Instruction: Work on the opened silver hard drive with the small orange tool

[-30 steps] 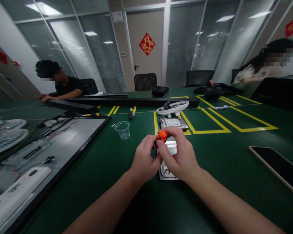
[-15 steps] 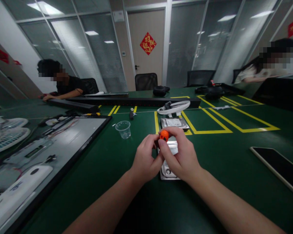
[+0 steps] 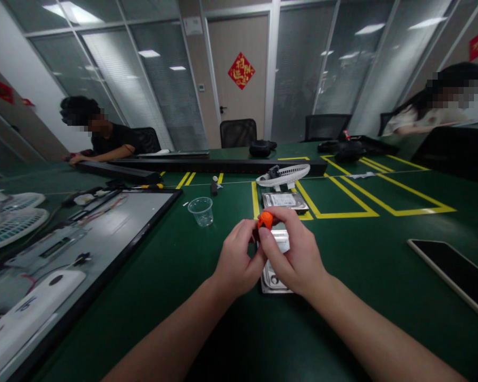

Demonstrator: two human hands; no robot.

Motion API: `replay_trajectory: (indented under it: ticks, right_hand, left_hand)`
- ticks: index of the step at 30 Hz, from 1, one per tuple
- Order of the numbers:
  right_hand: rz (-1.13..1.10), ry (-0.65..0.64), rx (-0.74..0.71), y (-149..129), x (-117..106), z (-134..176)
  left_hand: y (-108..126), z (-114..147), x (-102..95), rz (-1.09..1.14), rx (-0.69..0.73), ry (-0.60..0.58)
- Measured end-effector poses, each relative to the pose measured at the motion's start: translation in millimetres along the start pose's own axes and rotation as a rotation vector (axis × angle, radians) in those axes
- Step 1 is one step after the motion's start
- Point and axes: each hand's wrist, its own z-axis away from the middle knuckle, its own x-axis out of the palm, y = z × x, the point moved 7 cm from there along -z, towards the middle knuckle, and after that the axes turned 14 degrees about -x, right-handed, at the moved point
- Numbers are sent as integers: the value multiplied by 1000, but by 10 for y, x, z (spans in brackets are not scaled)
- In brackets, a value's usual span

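The left hand (image 3: 236, 260) and the right hand (image 3: 292, 254) are meeting just above the green table (image 3: 366, 254), fingers curled inward, both pinching a small orange-topped tool (image 3: 265, 219) between them. The right thumb and forefinger are closing on the orange cap from the right, while the left fingertips are pressing against it from the left; what lies below the cap is hidden by the fingers. Directly beneath the hands a silver hard drive (image 3: 274, 262) is lying flat on the table, partly covered by the right hand. Whether the tool's tip is touching the drive cannot be told.

Just beyond the hands a second hard drive (image 3: 283, 200) is resting on a yellow floor-tape line, with a white fan grille (image 3: 283, 174) behind it. A clear plastic cup (image 3: 201, 211) is standing upright to the left, well apart from the hands. A black-framed panel (image 3: 103, 233) is lying along the left side of the table, and a dark tablet (image 3: 458, 276) is lying at the right. Two other people are sitting at the far side.
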Motion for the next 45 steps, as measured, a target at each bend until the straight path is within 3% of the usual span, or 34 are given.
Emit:
replay_trajectory:
  ticks: [45]
  right_hand:
    - [3,-18,-62,-40,20,-12]
  left_hand:
    - [26,-14,0,-18,36,11]
